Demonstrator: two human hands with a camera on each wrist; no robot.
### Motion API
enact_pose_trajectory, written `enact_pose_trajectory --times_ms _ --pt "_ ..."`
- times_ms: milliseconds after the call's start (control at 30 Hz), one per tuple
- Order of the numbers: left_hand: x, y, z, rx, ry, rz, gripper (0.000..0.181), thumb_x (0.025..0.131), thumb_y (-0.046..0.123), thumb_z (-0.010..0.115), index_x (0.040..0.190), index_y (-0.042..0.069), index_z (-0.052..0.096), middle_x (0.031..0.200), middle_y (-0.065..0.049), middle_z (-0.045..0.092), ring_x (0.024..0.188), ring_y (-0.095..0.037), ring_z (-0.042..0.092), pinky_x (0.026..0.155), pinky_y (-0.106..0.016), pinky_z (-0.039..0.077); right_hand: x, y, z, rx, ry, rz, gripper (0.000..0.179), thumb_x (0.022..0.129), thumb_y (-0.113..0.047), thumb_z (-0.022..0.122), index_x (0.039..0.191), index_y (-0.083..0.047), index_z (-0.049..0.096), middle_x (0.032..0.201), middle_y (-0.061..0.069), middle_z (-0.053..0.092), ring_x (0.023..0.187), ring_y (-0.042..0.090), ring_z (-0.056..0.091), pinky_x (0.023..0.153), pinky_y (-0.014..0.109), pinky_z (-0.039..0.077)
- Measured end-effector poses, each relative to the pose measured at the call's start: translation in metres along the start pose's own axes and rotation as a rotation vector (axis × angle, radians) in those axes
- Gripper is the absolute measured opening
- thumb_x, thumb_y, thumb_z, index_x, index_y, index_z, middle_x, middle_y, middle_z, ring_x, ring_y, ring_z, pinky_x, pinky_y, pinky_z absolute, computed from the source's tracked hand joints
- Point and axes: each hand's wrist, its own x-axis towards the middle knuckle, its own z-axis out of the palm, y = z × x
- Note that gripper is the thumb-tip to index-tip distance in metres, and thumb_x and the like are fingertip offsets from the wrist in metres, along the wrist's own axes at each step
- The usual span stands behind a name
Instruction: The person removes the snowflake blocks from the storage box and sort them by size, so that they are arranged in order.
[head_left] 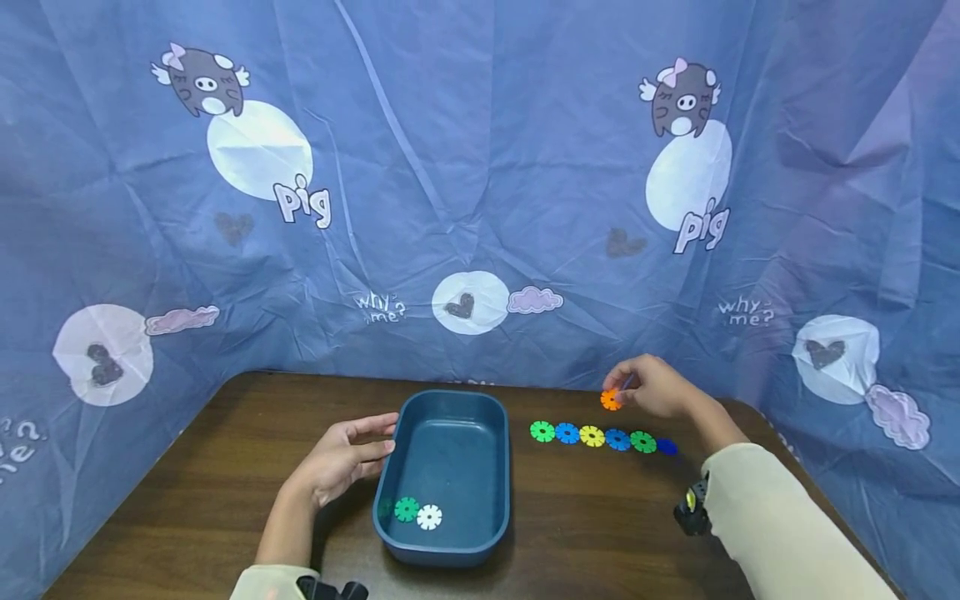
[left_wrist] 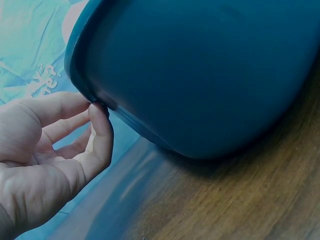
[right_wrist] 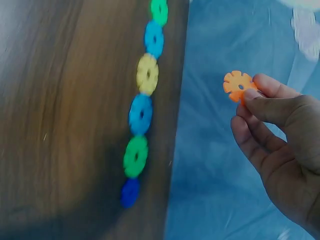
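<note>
My right hand [head_left: 651,387] pinches an orange snowflake disc [right_wrist: 236,85] between thumb and forefinger, above the far side of the table. Below it runs a row of joined-looking notched discs: a green disc [head_left: 542,431], a blue disc [head_left: 567,433], a yellow disc [head_left: 592,436], then blue, green and a dark blue disc [head_left: 667,447] at the right end. My left hand [head_left: 341,457] grips the left rim of a dark teal tub [head_left: 442,553], thumb and forefinger meeting at the edge in the left wrist view. Inside the tub lie a green disc [head_left: 407,509] and a white disc [head_left: 430,517].
The brown wooden table [head_left: 600,533] reaches back to a blue printed cloth [head_left: 480,200] that hangs behind and along both sides. The tub stands left of the row of discs, its long side pointing away from me.
</note>
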Motion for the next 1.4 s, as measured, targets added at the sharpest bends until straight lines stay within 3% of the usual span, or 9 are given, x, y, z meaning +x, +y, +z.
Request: enact_pose_trajectory --times_ms 100,400,633,833,1133,1400 --pt "0.0 0.0 -0.001 -0.001 0.0 0.0 0.059 0.096 0.003 0.069 0.15 -0.004 0.046 0.139 -0.023 0.05 0.108 -0.018 0.063 0.091 -0.037 0.058 -0.011 0.015 -0.005 0.025 0.016 0.048 0.015 0.092 0.007 0.066 0.101 -0.003 0.075 0.092 0.007 0.073 0.076 0.022 0.065 0.064 0.029 0.054" --pt "-0.001 0.0 -0.001 -0.009 0.0 0.0 0.059 0.095 0.002 0.069 0.15 -0.005 0.046 0.139 -0.024 0.05 0.11 -0.019 0.063 0.092 -0.038 0.058 -0.044 0.06 -0.01 0.059 0.072 0.092 0.013 0.09 0.008 0.066 0.099 0.004 0.073 0.088 0.009 0.069 0.076 0.019 0.062 0.061 0.027 0.053" --pt "-0.001 -0.001 -0.001 -0.019 -0.003 0.005 0.059 0.096 0.002 0.069 0.15 -0.005 0.046 0.139 -0.024 0.051 0.11 -0.02 0.063 0.091 -0.037 0.058 -0.07 0.086 -0.003 0.105 0.116 0.22 0.013 0.089 0.012 0.065 0.1 0.009 0.071 0.088 0.011 0.069 0.077 0.022 0.061 0.062 0.029 0.054" --pt "-0.002 -0.001 -0.001 -0.028 -0.017 0.015 0.059 0.096 0.001 0.067 0.15 -0.007 0.044 0.139 -0.025 0.05 0.111 -0.02 0.062 0.091 -0.037 0.058 -0.085 0.1 0.003 0.123 0.16 0.298 0.013 0.09 0.01 0.065 0.102 0.011 0.069 0.091 0.015 0.07 0.08 0.027 0.067 0.065 0.032 0.057" --pt "-0.002 -0.001 -0.001 -0.034 -0.02 0.013 0.06 0.096 0.002 0.068 0.15 -0.006 0.044 0.139 -0.024 0.05 0.111 -0.02 0.063 0.093 -0.039 0.057 -0.095 0.118 0.02 0.156 0.247 0.282 0.018 0.09 0.011 0.065 0.108 0.017 0.067 0.091 0.02 0.072 0.075 0.023 0.069 0.063 0.029 0.059" --pt "-0.004 0.003 0.0 -0.031 -0.015 0.01 0.061 0.096 0.001 0.068 0.15 -0.006 0.044 0.14 -0.025 0.049 0.108 -0.018 0.063 0.09 -0.036 0.058 -0.099 0.12 0.029 0.255 0.262 0.353 0.022 0.094 0.013 0.059 0.115 0.022 0.062 0.093 0.021 0.071 0.081 0.022 0.068 0.067 0.031 0.061"
